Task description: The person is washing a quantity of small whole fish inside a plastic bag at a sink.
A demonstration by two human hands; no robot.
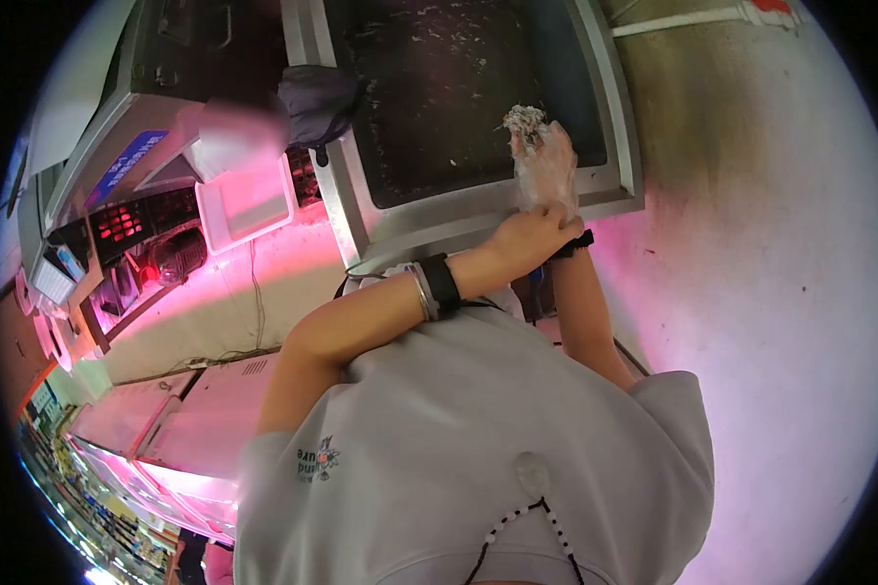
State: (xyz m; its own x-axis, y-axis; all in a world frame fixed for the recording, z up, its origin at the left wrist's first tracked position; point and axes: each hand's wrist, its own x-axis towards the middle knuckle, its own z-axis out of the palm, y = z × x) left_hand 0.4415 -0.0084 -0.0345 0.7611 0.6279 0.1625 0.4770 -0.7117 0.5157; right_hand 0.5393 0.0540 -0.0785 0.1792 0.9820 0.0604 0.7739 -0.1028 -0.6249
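Note:
My right hand (546,168) wears a clear plastic glove and has its fingers closed round a grey, wiry tangled clump (526,121). It is over the near right part of a dark surface with pale streaks (458,97), inside a metal frame (439,229). My left hand (539,232) reaches across my body, its fingers closed on the glove's cuff at my right wrist. A black band and silver-coloured bracelets (429,286) circle the left wrist; another black band (573,244) is on the right.
A dark cloth-like bundle (317,102) hangs at the frame's left edge. Further left are a pinkish-white tray (249,200) and a metal cabinet (137,146). A stained wall (771,273) stands at right, with a white pipe (678,21). White appliances (215,414) stand lower left.

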